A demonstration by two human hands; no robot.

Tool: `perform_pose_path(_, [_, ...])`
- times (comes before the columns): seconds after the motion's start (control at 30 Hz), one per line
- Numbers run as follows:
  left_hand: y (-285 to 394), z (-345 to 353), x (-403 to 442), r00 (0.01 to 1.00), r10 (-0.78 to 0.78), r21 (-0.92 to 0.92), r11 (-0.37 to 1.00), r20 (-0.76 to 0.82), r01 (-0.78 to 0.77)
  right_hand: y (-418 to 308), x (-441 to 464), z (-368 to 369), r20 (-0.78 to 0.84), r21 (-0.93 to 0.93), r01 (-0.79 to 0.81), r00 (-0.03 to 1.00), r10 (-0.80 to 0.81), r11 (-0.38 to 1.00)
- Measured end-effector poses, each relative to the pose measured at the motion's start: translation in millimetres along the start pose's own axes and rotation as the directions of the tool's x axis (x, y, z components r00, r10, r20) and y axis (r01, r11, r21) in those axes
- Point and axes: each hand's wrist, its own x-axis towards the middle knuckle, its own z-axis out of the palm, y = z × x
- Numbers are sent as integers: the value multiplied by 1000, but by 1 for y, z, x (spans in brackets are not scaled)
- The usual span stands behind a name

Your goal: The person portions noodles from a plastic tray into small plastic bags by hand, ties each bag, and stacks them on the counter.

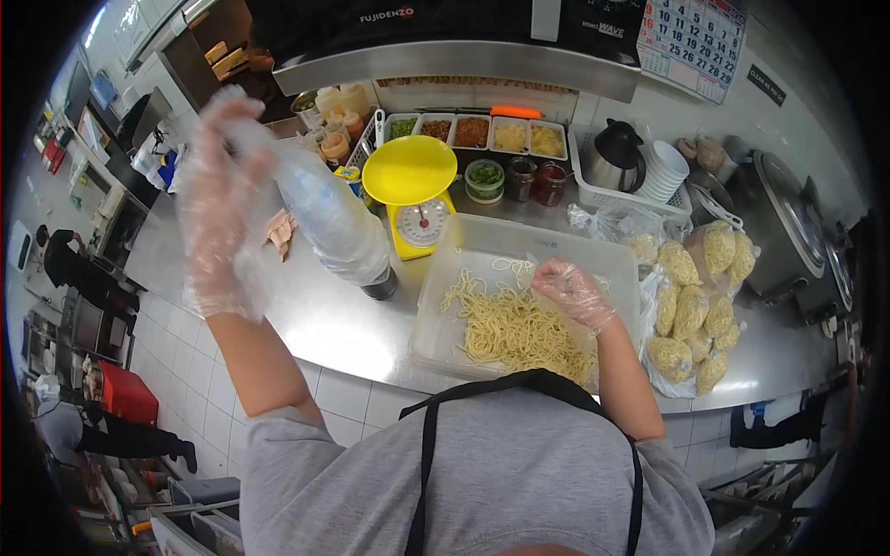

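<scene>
My left hand (222,204), in a clear plastic glove and smeared by motion, is raised beside the top of a tall, plastic-covered upright object (338,218). Whether its fingers grip the plastic is unclear. Over the right part of a translucent tub (431,315) is my gloved right hand (561,285), its fingers curled together; what they hold, if anything, is hidden. Yellow noodles (519,329) lie loose in the tub below and beside that hand. A yellow scale (422,225) with a round yellow pan (410,170) stands behind the tub's left side.
Bagged noodle portions (691,310) lie right of the tub, near a cooker (788,222). Topping trays (471,132), jars (550,183), a thermos (616,157) and white bowls (665,171) line the back. Two people (79,269) are at far left; another person's legs (788,426) show at right.
</scene>
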Motion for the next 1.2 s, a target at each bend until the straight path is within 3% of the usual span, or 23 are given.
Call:
perform_pose_path(0.1, [-27,4,-32,946,-70,392,918,317,-63,16,-1,3,21,1,50,999,-50,999])
perform_pose_path(0.17, [-64,-5,-29,936,-266,390,907,230,162,18,2,7,46,3,77,996,-77,997])
perform_pose_path(0.23, [-51,-10,1,1000,-16,375,927,23,6,11,3,7,68,22,57,996,-58,998])
perform_pose_path(0.33, [-49,-45,42,968,-96,150,980,-232,133,1,4,9,49,146,38,998,-46,989])
perform_pose_path(0.37, [-32,-35,47,926,-77,-8,997,-369,79,-13,3,8,47,140,36,998,-42,990])
perform_pose_path(0.4, [-16,-21,49,864,-82,-159,987,-497,2,-34,1,7,-107,197,177,982,-159,964])
perform_pose_path(0.43, [6,1,40,864,-89,-171,985,-495,3,-54,-2,5,-264,229,321,929,-258,919])
perform_pose_path(0.47, [33,27,27,876,-285,-298,939,-389,173,-68,-5,0,-286,350,367,918,-274,862])
perform_pose_path(0.53, [40,42,12,926,-366,-395,867,-89,304,-92,-7,-5,-331,466,404,904,-268,787])
perform_pose_path(0.6, [14,74,-16,937,-349,-395,862,-10,317,-110,-7,-4,-360,580,514,858,-367,632])
perform_pose_path(0.63, [10,108,-34,893,-440,-391,841,-94,373,-116,-7,2,-376,574,514,857,-353,637])
perform_pose_path(0.7, [18,144,-61,810,-585,-610,628,40,483,-116,-7,9,-488,428,590,789,-374,685])
perform_pose_path(0.73, [19,150,-68,807,-588,-613,617,57,493,-111,-8,9,-524,375,604,764,-377,703])
perform_pose_path(0.8, [28,157,-79,863,-498,-162,848,79,504,-86,-5,1,-565,573,513,812,-145,639])
perform_pose_path(0.83, [41,156,-79,757,-644,-502,622,109,601,-77,-5,-4,-569,634,484,820,-61,603])
perform_pose_path(0.87, [53,156,-81,756,-643,-505,615,123,605,-72,-5,-12,-666,418,501,736,-120,758])
perform_pose_path(0.9, [63,155,-86,944,-327,-502,809,48,306,-67,-5,-16,-733,179,469,650,-201,865])
perform_pose_path(0.97, [68,160,-98,1000,19,-477,879,-1,-17,-77,-6,-14,-723,37,419,638,-265,907])
perform_pose_path(1.0, [66,165,-106,983,131,-266,959,129,-93,-83,-10,-13,-693,-107,376,636,-340,920])
perform_pose_path(1.03, [64,169,-114,937,211,-58,978,280,-202,-85,-14,-16,-692,-94,356,648,-318,930])
perform_pose_path(1.1, [47,167,-111,936,248,-53,969,251,-242,-86,-15,-26,-624,-26,428,699,-349,903])
perform_pose_path(1.17, [35,159,-106,929,308,-57,951,206,-302,-65,-16,-53,-587,-110,355,730,-349,928])
perform_pose_path(1.2, [34,150,-109,821,358,-109,931,445,-347,-60,-20,-61,-540,-195,290,766,-349,937])
